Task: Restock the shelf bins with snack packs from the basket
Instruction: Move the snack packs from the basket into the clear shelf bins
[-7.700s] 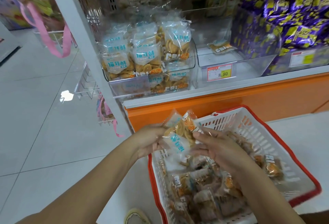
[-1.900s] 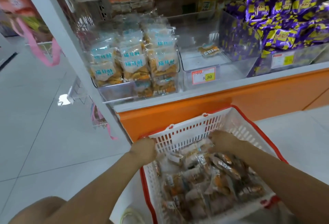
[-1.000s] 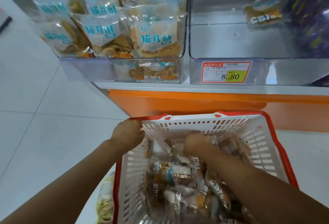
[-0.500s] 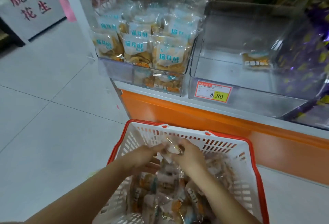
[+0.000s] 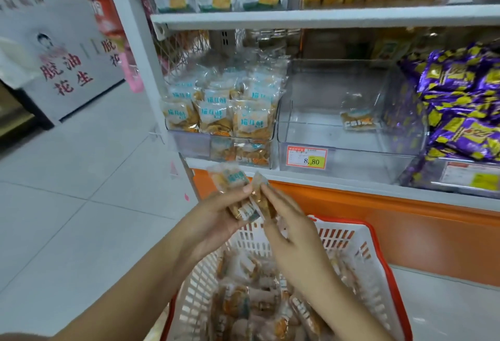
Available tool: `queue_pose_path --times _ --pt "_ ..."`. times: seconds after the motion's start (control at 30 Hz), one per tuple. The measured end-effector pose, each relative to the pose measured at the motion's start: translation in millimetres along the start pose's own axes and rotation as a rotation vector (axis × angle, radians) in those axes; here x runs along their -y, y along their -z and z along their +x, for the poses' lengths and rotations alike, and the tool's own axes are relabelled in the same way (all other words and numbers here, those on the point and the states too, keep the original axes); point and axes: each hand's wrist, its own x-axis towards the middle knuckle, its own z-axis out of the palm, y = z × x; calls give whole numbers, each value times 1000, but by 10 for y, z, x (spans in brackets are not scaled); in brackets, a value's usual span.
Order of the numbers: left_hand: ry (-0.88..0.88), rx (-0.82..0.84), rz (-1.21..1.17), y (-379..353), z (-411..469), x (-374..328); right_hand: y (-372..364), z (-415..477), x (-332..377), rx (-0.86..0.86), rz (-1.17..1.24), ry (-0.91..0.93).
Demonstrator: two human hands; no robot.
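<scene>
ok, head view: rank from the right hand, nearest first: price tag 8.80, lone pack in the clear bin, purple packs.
1. Price tag: on the bin front, just up and right of the right hand.
2. Lone pack: inside the clear bin, behind the tag.
3. Purple packs: far right.

The basket point(image 5: 378, 235) is white with a red rim. The shelf base point(image 5: 405, 221) is orange. At three o'clock, the wrappers point(image 5: 460, 108) are purple with yellow print.

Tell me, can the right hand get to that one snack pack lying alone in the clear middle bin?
Probably yes. The middle bin is open on top and holds only the lone pack, with nothing between it and the right hand. That hand's fingers are now on the packs held with the left hand, though.
</scene>
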Motion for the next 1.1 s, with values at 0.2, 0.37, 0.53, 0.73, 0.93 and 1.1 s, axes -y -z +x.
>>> queue_pose_path --times 0.2,0.37,0.53,0.73,0.93,1.1 --pt "6 126 -32 -46 -143 -29 180 -50 -20 -176 110 38" --pt "36 118 -92 -265 -40 67 362 -15 -113 -211 359 -202" --pt "184 38 -54 -273 84 164 607 78 -199 -191 411 -335" --pt "176 -92 90 -293 161 304 562 100 -206 -302 554 -257" --pt "52 8 356 -356 218 281 283 54 -154 -388 446 -130" --pt "-49 58 504 -408 315 193 419 100 -161 -257 409 -182"
